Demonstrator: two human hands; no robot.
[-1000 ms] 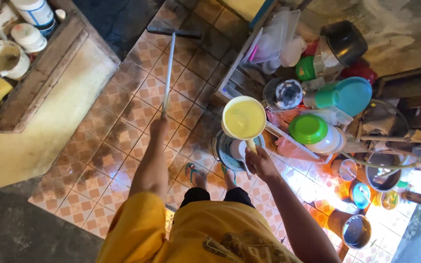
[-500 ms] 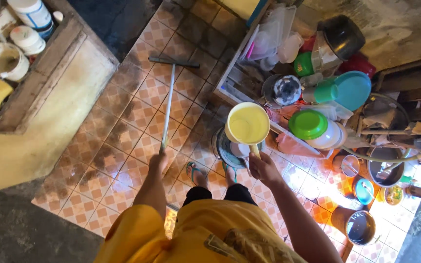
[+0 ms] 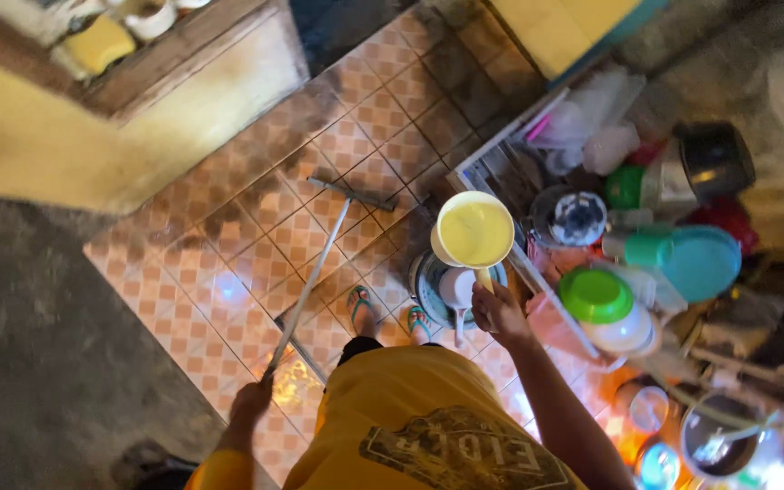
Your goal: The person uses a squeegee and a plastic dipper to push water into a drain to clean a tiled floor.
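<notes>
Two hands are at work above a wet floor of patterned orange tiles [image 3: 229, 272], the largest surface in view, which spreads ahead of and below both hands. Right of the right hand stands a crowded dish rack [image 3: 501, 163] with a teal plate [image 3: 705, 263], a green bowl [image 3: 596, 295] and a dark pot [image 3: 714, 159]. A long-handled floor squeegee [image 3: 315, 272] slants forward and to the right from the left hand [image 3: 251, 404], which is closed around the near end of the pole; its crossbar lies on the tiles well ahead of that hand. A metal basin [image 3: 428, 290] sits on the floor just ahead of the right hand, beside the person's feet in green sandals [image 3: 360, 304]. A pale yellow dipper [image 3: 474, 231] is raised directly ahead of the right hand [image 3: 501, 313], bowl upward over the basin, holding yellowish liquid; the right hand is clenched on the handle, which runs back from the bowl into the fist.
</notes>
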